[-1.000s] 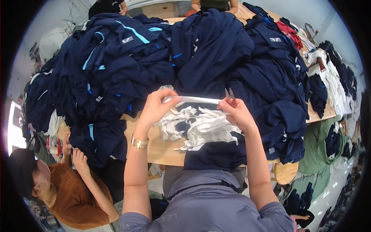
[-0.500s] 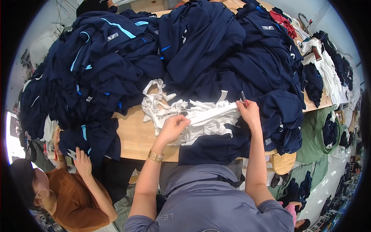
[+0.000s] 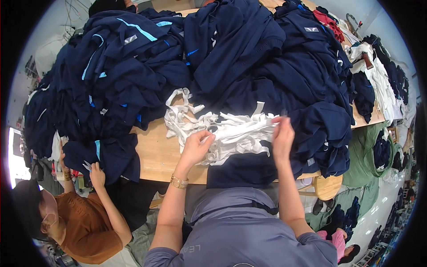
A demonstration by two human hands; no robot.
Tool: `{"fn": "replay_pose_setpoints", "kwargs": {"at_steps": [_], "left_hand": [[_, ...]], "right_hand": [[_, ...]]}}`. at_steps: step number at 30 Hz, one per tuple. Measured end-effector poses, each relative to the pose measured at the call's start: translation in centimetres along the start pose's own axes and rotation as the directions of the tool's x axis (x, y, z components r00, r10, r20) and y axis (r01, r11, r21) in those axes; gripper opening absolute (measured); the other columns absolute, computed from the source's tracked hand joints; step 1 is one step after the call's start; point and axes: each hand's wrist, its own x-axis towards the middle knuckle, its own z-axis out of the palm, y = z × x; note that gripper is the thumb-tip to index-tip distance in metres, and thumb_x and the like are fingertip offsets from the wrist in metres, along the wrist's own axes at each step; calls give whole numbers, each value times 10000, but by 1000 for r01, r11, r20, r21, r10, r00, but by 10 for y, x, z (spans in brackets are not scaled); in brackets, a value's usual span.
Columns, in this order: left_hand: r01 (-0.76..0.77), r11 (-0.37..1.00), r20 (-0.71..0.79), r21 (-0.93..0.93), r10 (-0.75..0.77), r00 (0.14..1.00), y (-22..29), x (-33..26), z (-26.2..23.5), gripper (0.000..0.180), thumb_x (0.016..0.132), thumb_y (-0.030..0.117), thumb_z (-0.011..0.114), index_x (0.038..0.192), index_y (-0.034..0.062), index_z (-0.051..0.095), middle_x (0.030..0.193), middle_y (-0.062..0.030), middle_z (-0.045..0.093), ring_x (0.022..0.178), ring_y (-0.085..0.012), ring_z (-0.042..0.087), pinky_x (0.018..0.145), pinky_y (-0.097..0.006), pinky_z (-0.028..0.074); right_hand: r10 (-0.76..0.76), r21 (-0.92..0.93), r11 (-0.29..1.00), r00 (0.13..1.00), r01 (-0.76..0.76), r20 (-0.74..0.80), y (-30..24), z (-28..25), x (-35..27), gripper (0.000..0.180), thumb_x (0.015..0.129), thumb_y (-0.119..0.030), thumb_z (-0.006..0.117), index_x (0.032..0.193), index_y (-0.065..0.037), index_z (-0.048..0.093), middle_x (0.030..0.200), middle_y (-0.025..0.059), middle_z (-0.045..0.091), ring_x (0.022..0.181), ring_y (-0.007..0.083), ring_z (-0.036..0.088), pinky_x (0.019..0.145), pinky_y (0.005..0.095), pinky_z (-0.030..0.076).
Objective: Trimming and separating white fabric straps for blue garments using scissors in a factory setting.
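Note:
A tangled heap of white fabric strips [image 3: 240, 133] lies in front of me at the table's edge. My left hand [image 3: 195, 147] is at the heap's left side, thumb and fingers pinched on a white strip. At the heap's right end my right hand [image 3: 282, 139] is closed and smeared by motion. A small pair of snips [image 3: 283, 114] with a dark tip sticks up from its fingers, blurred now; a reddish handle showed in the earlier view. Below the strips lies a flat navy cloth piece [image 3: 240, 171].
Large piles of navy garments [image 3: 231, 49] cover the far side of the wooden table [image 3: 155, 151]. At the left a co-worker in a brown shirt [image 3: 89, 227] handles navy cloth with scissors [image 3: 87, 166]. A wooden stool [image 3: 328, 187] and green sacking [image 3: 367, 153] stand right.
My right hand has shifted slightly left and down and turned, blurring. My left hand has moved a little left and down. The co-worker's cutting hand has moved lower onto the navy cloth.

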Motion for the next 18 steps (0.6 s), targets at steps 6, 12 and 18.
{"fn": "replay_pose_setpoints", "kwargs": {"at_steps": [6, 12, 18], "left_hand": [[-9, 986, -22, -169, 5, 1000, -2, 1, 7, 248, 837, 225, 593, 847, -23, 602, 710, -56, 612, 669, -83, 524, 619, -247, 423], [10, 974, -16, -226, -14, 1000, -5, -3, 9, 217, 836, 197, 605, 848, -19, 596, 725, -28, 597, 703, -72, 510, 641, -234, 417], [-10, 970, -1, -241, 10, 1000, -2, -5, 11, 209, 835, 193, 607, 838, -16, 593, 728, -21, 589, 696, -64, 501, 631, -229, 414]], "right_hand": [[533, -21, 710, 518, -703, 669, 16, 49, -73, 442, 925, -448, 385, 795, -50, 527, 483, -49, 330, 338, 46, 244, 312, 209, 167], [538, 82, 611, 489, -788, 687, 22, 68, -78, 460, 921, -467, 391, 812, -33, 500, 481, -42, 321, 326, 48, 226, 309, 205, 153], [509, 113, 642, 532, -758, 677, 16, 76, -71, 446, 923, -461, 394, 776, -49, 480, 471, -39, 330, 316, 42, 223, 302, 199, 158]]}}
